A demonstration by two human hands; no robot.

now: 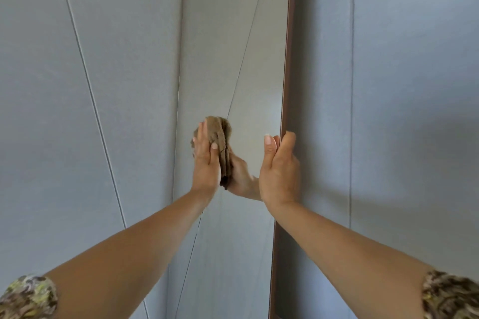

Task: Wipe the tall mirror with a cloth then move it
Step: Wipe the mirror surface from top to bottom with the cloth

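Brown terry cloth (220,142), folded into a thick wad, pressed flat against the glass of the tall mirror (256,72) by the left hand (206,160); fingers straight and together, palm on the cloth, thumb along its near edge. Cloth sits at about mid-height of the visible glass, toward the mirror's left edge, which shows only as a thin line against the wall (103,59). Reflection of hand and cloth visible directly behind them

Right hand (278,171): closed around the mirror's dark brown frame (287,59) on its right edge, fingers wrapped behind the frame, thumb lying on the glass side

Mirror: upright, narrow, running out of view at top and bottom; stands against grey panelled wall with thin vertical seams. Bare wall to both sides of the mirror, wider on the left; nothing stands beside either edge

Sleeves (28,295): short, patterned in green, brown and cream, at both lower corners

Markings: no brand, label or writing legible on any item
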